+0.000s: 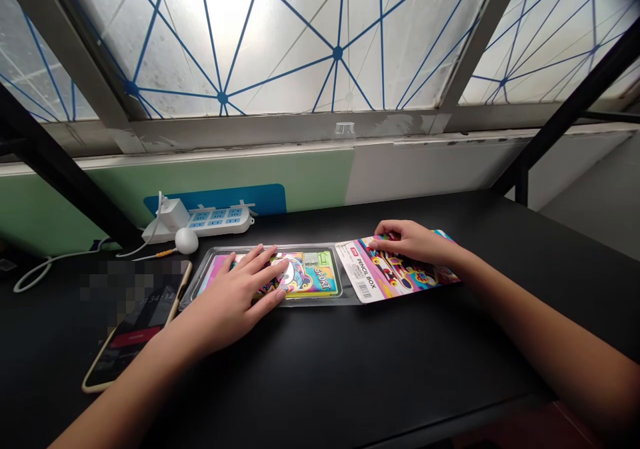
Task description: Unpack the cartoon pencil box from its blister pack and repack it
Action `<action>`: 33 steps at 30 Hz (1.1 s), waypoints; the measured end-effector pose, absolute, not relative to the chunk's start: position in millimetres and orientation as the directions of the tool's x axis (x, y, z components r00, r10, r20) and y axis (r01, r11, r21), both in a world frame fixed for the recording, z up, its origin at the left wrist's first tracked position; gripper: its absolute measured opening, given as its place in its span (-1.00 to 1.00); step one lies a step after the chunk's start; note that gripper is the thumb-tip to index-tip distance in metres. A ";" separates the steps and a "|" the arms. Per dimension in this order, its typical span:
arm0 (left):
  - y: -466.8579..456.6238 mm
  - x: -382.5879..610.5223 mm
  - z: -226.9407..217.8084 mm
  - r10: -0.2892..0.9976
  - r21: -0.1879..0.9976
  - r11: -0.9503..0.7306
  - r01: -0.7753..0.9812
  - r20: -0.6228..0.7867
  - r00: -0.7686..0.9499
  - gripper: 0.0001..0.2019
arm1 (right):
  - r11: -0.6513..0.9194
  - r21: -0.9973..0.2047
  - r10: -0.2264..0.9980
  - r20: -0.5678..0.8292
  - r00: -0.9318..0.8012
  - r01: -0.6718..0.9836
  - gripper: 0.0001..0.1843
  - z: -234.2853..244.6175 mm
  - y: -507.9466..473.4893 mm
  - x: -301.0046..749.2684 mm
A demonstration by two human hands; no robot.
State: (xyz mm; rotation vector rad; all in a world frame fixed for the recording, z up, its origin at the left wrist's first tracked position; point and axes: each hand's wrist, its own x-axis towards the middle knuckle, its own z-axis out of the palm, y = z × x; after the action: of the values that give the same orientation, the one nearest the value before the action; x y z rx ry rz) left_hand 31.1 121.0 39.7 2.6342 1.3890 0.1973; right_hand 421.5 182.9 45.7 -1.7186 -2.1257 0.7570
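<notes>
Left hand [245, 292] lies spread wide over the box [324, 282], which sits in a clear tray [346, 295] on the desk [340, 369]; rightward lies a card [367, 272], the right hand [411, 241] curled on it, whether pinching I cannot tell

The left hand [250, 290] lies palm down left of centre, fingers extended and parted, the left forearm [163, 362] rising from lower left; the right hand [411, 241], fingers bent, lies right of centre, the right forearm [525, 322] entering at lower right
</notes>
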 end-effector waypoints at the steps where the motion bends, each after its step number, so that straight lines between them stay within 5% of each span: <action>1: 121.0 31.0 40.0 0.828 0.205 -0.554 0.807 0.036 0.560 -0.49 | 0.139 -0.575 0.968 -0.093 -0.233 0.806 -0.48 46.5 183.1 422.9; 12: 113.5 48.6 38.6 0.851 0.250 -0.515 0.820 0.039 0.523 -0.45 | 0.135 -0.598 0.983 -0.018 -0.181 0.790 -0.50 41.4 163.9 387.1; 19: 88.8 69.6 48.1 0.850 0.493 -0.508 0.706 0.153 0.504 -0.49 | 0.171 -0.607 0.976 -0.005 -0.219 0.776 -0.55 38.0 154.4 358.2; 25: 104.5 47.1 48.3 0.884 0.479 -0.448 0.755 0.363 0.295 -0.54 | 0.218 -0.598 0.951 -0.046 -0.304 0.772 -0.50 44.0 157.6 375.6; 28: 116.1 40.0 43.9 0.940 0.646 -0.320 0.693 0.306 0.148 -0.47 | 0.238 -0.578 0.930 -0.095 -0.355 0.780 -0.47 49.0 160.6 389.0; 33: 115.0 49.8 35.3 0.974 0.928 -0.200 0.314 0.224 -0.040 -0.53 | 0.210 -0.559 0.912 -0.185 -0.367 0.802 -0.36 54.1 166.0 405.6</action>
State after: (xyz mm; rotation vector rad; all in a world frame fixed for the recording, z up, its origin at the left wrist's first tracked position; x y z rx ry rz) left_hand 49.8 115.0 35.3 1.5719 1.3886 1.2634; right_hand 405.6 166.0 54.1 -1.6475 -2.2928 0.8771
